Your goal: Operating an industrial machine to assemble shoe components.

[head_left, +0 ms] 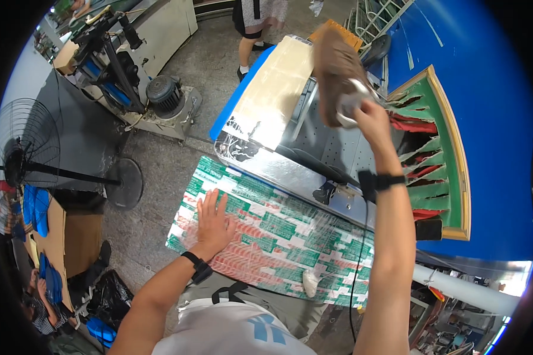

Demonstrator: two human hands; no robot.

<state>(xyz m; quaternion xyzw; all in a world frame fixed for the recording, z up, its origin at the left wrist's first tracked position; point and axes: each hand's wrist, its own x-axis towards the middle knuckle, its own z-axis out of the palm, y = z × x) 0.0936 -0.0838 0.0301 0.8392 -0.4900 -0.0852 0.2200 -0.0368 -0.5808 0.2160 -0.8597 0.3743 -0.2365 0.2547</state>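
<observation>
Here, my right hand (370, 121) grasps the pale insert (350, 105) at the near end of a brown shoe (336, 65), blurred, in front of the perforated grey bed (340, 145) on the far side, left of the green and red flaps (429, 148). My left hand (215, 226) lies flat, fingers spread, holding nothing, on the left part of the patterned cover (278, 228); a small white lump (310, 284) sits near right.

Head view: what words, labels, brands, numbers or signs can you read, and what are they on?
Printed table covering under the left hand: lettering on green blocks, wording not transcribed.
White shirt: pale-blue print, not transcribed.
Cream panel: black marks at near end, too blurred to read.
Brown shoe at the right hand: blurred, no readable label.
</observation>
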